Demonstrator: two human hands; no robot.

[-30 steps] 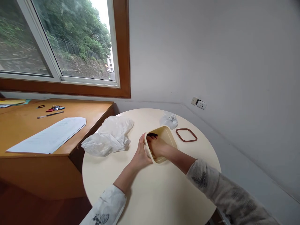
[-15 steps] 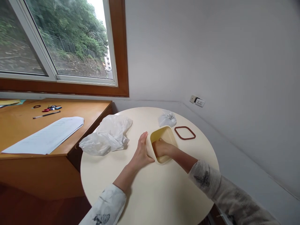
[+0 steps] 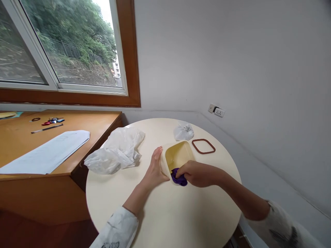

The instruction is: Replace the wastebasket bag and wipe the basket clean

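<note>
A cream-yellow plastic container (image 3: 181, 153) stands tilted on the round table, its opening facing me. My left hand (image 3: 155, 168) grips its left side, thumb near the lower corner and fingers along the wall. My right hand (image 3: 195, 173) is closed on a crumpled purple cloth (image 3: 180, 179), which lies over the container's near rim. The part of the cloth under my fingers is hidden. Just right of the container, a brown rounded-square ring (image 3: 203, 152) that looks like a seal lies flat on the table.
A crumpled white plastic bag (image 3: 119, 150) lies at the table's left, and a small knotted bag (image 3: 184, 131) sits behind the container. The round table (image 3: 165, 220) adjoins a wooden desk (image 3: 103, 120) holding papers (image 3: 49, 151), a pen (image 3: 46, 128) and scissors (image 3: 48, 123). A wall is at the right.
My right hand has come out from inside the container to its near rim, and the purple cloth now shows in it. My left hand keeps its grip on the container's side.
</note>
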